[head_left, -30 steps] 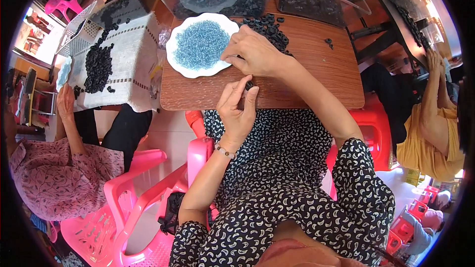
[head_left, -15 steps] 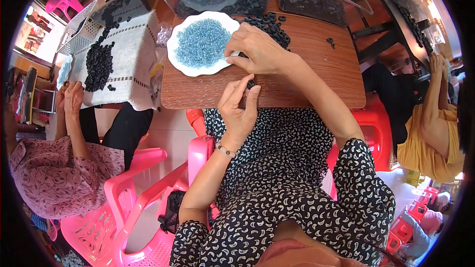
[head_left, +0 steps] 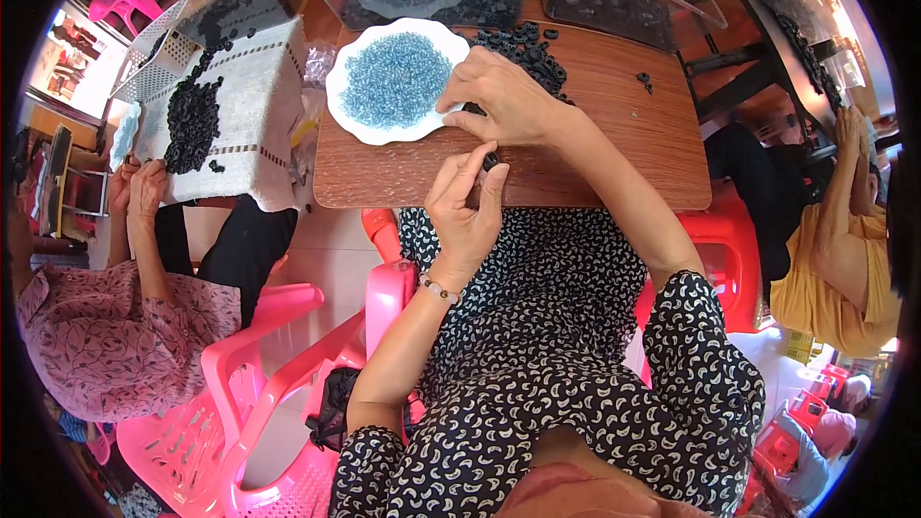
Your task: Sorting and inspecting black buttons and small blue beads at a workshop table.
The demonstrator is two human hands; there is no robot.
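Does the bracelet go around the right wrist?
No, the bracelet is on the wrist of the left hand, and the wrist of the right hand is bare.

Small black piece [head_left: 491,161], rounded, pinched between thumb and index finger of left hand [head_left: 467,216], partly hidden by fingertips, near front edge of counter [head_left: 614,168]. White plate [head_left: 339,101], scalloped rim, lying flat on counter, right hand [head_left: 510,101] at its right edge. Tiny translucent blue-grey beads [head_left: 398,82], loose, spread thickly across plate's middle.
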